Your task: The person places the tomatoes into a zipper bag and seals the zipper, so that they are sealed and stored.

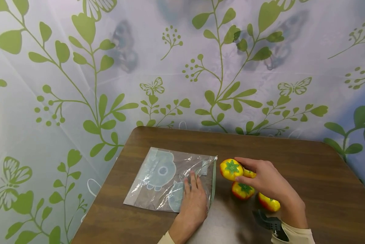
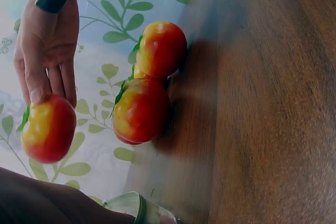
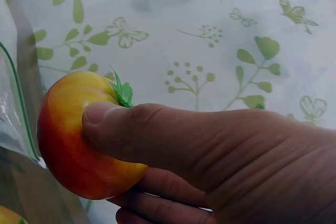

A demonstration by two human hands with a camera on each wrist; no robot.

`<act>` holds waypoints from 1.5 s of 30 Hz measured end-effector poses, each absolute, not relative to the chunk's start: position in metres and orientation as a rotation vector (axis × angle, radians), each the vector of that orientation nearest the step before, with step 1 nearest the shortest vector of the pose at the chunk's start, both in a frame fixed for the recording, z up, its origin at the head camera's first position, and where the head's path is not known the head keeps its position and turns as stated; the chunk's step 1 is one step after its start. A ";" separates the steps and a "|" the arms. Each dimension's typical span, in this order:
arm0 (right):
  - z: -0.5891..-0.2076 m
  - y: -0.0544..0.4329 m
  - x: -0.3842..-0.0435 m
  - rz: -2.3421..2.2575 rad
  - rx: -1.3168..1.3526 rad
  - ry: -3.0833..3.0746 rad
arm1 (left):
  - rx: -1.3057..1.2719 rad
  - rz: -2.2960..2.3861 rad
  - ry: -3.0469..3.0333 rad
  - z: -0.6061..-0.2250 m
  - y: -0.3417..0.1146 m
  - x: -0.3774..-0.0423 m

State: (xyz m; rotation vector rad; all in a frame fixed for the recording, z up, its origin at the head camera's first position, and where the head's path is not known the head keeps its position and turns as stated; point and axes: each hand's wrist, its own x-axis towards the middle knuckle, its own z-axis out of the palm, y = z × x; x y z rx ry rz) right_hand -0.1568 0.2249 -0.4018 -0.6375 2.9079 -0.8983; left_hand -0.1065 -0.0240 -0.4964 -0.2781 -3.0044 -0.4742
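My right hand (image 1: 269,179) pinches a yellow-and-red tomato (image 1: 231,169) with a green leafy top between thumb and fingers. In the right wrist view the thumb presses the side of this tomato (image 3: 89,140), and in the left wrist view it hangs beyond the table edge line. My left hand (image 1: 194,203) lies with straight fingers on a clear zip bag (image 1: 143,195) printed with pale blue cartoon animals. The bag is flat, its green zip edge facing the tomatoes. Below the right hand sit another tomato (image 1: 242,190) and one more (image 1: 269,202); a third (image 1: 250,173) is partly hidden.
All this rests on a brown wood-grain table (image 1: 328,189) with rounded far corners. Behind it hangs a pale cloth (image 1: 176,95) with green leaves and butterflies. A dark strap (image 1: 267,222) is around the right wrist.
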 end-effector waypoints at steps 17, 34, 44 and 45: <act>-0.427 0.192 -0.176 -0.903 -0.754 2.811 | -0.284 -0.487 -3.029 -0.494 -0.022 -0.105; -0.452 0.160 -0.183 -0.828 -0.746 2.747 | -0.285 -0.397 -2.982 -0.496 -0.021 -0.099; -0.460 0.149 -0.181 -0.740 -0.788 2.781 | -0.250 -0.426 -2.935 -0.499 -0.018 -0.096; -0.460 0.147 -0.180 -0.733 -0.788 2.780 | -0.250 -0.418 -2.933 -0.499 -0.018 -0.095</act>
